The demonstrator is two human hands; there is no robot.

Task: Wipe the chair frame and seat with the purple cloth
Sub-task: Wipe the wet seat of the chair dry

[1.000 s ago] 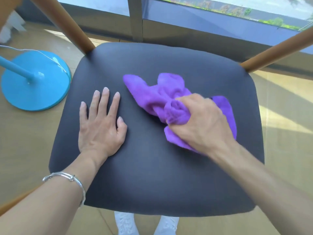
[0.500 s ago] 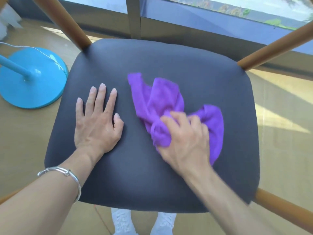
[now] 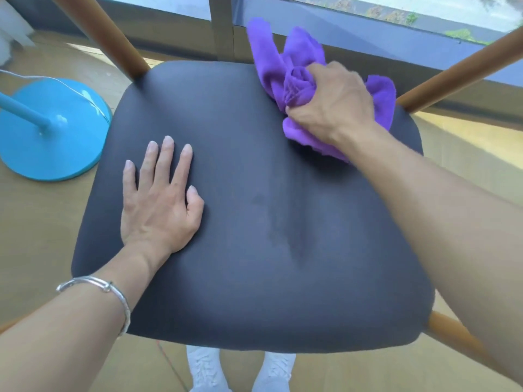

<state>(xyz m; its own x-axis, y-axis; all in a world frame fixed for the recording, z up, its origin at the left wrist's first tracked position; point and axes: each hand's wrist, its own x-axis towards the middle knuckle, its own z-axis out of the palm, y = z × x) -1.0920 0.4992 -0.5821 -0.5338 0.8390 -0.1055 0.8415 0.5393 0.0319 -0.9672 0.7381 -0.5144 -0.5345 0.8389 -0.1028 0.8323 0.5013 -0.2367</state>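
Grips crumpled purple microfibre cloth (image 3: 294, 52) in right hand (image 3: 336, 100), fingers curled tight round a bunched wad, back of hand upward. Presses cloth onto far right corner of dark grey padded chair seat (image 3: 254, 222); loose folds stick up past rear edge of seat and spill out to the right of the hand. Lays left hand (image 3: 158, 210) palm-down on near left part of seat, fingers straight and slightly spread, thumb alongside, holding nothing. Leaves wide stretch of bare seat between both hands, with faint darker streaks near centre. Carries thin silver bangle (image 3: 107, 287) on left wrist. Round light-brown wooden frame rod (image 3: 113, 43) rising from rear left corner of seat; matching rear right rod (image 3: 467, 69) just beside cloth, contact between the two impossible to tell; third wooden rod (image 3: 452, 332) projecting below front right corner. Left of chair, on pale wooden floor (image 3: 36, 222): glossy blue round stand base (image 3: 53, 131) with blue pole (image 3: 22, 113) and thin white cable (image 3: 28, 77) running across it. Below front edge of seat: toes of two white shoes (image 3: 203, 369). Beyond rear edge: grey window frame post (image 3: 222, 26) and glazing.
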